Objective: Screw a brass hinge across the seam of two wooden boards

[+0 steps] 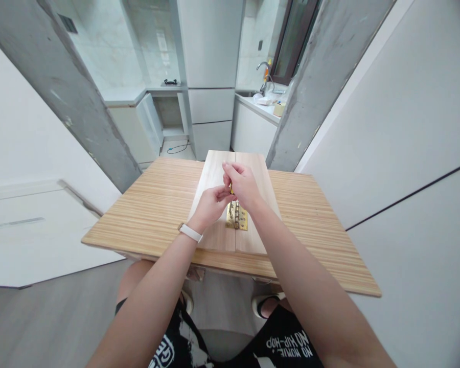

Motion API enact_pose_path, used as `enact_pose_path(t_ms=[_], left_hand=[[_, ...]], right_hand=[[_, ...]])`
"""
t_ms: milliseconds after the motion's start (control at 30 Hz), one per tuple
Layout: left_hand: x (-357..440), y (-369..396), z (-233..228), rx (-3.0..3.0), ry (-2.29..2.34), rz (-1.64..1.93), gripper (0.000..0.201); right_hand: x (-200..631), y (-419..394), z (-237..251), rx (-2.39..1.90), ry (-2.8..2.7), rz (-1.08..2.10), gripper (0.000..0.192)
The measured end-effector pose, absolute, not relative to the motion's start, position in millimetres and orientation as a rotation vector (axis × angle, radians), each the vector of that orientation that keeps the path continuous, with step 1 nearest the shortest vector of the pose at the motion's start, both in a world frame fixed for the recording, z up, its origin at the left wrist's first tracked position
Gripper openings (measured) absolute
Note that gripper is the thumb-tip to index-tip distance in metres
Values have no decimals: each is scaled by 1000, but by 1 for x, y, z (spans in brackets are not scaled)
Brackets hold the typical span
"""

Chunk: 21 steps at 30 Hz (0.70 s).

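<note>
Brass shows just below both hands: a hinge (236, 215) lies flat across the seam where two pale boards (214, 179) meet side by side on the striped wooden surface (149, 214). Right above the hinge, the right hand (242, 185) has its grip pressed together around a small yellow thing (232, 189), of which only a sliver peeks out between the fingers; what it is cannot be told. The left hand (210, 204) comes in from the left and meets the right one at that same spot, its fingertips closed in against the yellow thing, though whether they truly pinch it or only touch is unclear. A white band (190, 232) sits on the left wrist, over the near part of the boards. Both forearms reach out over the near edge of the surface. Well beyond the grip, past the far end of the boards, stand white cabinets (210, 110), and to the right of them a counter with a tap (264, 69).
</note>
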<state>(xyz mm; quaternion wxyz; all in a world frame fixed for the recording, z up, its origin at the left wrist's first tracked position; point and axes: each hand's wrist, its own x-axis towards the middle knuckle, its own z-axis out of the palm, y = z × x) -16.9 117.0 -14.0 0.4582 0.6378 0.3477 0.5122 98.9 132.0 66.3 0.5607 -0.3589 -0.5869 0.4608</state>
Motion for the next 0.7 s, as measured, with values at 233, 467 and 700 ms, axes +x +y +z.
enact_pose_path(t_ms=[233,467,700], left_hand=[[-11,106,-8,1605,989,1405,6],[-3,97,-8,1576,1170,1487,11],[-11,116,-16,1517,923,1348,16]], right_hand=[[88,116,61,-976,-1248,850,33],[70,106,62,-1136,-1115,690,48],[78,138,60,-1148,-1146,777,52]])
